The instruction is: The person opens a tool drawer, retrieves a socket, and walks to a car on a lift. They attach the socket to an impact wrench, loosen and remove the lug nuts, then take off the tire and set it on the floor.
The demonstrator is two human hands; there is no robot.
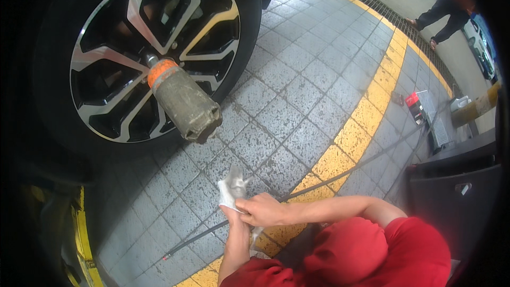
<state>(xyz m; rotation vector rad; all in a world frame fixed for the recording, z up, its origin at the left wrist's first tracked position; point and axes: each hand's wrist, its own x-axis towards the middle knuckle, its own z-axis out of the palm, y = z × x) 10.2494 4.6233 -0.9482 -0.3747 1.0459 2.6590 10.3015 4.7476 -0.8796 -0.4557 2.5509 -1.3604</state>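
Note:
My left hand (232,188) is inside a white and grey work glove (228,195), its fingers stretched out toward the wheel. At the wrist, the bare fingers of my right hand (263,210) are closed on the glove's cuff. A pale piece of cloth (256,235) hangs below my right hand; what it is I cannot make out. Beyond my hands, an impact wrench (186,101) with a worn grey body and orange collar juts from the wheel (212,18), its socket against the hub area. Neither hand touches the wrench.
A black hose (204,233) with a reddish tip crosses the tiles under my arms. A yellow metal frame (84,234) stands left. At right are a dark cabinet (457,196), a red and black box (415,107) and a metal grating. People stand beyond the yellow floor line (366,117).

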